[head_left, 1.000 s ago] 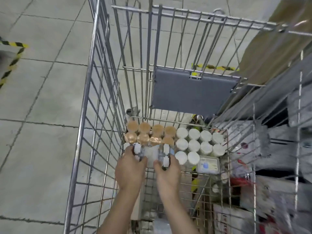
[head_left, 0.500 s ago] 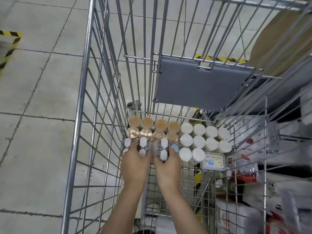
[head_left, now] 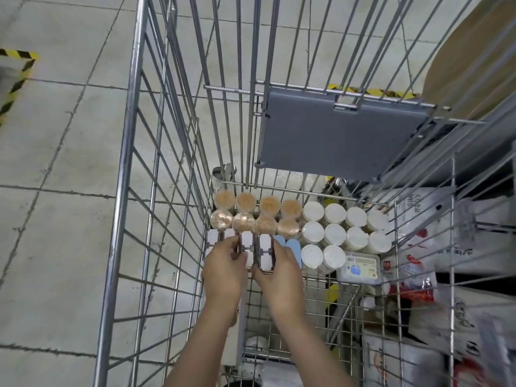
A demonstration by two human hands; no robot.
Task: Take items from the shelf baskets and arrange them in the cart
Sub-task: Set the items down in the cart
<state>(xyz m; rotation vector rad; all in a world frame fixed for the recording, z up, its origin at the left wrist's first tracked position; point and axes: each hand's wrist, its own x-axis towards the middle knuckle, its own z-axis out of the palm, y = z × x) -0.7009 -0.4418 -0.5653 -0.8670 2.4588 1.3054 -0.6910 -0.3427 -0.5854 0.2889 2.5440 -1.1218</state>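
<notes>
- Down in the cart [head_left: 122,208], two white packs [head_left: 255,251] stand side by side, touching the brown jars [head_left: 245,222].
- Left hand [head_left: 224,270] grips the left pack; right hand [head_left: 279,270] grips the right pack.
- White-lid jars [head_left: 335,234] stand just beside, with a flat box [head_left: 358,268] near them.

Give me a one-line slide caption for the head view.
Both hands, left and right, set white-labelled packs into the wire cart beside tan-lidded and white-lidded jars.
</notes>
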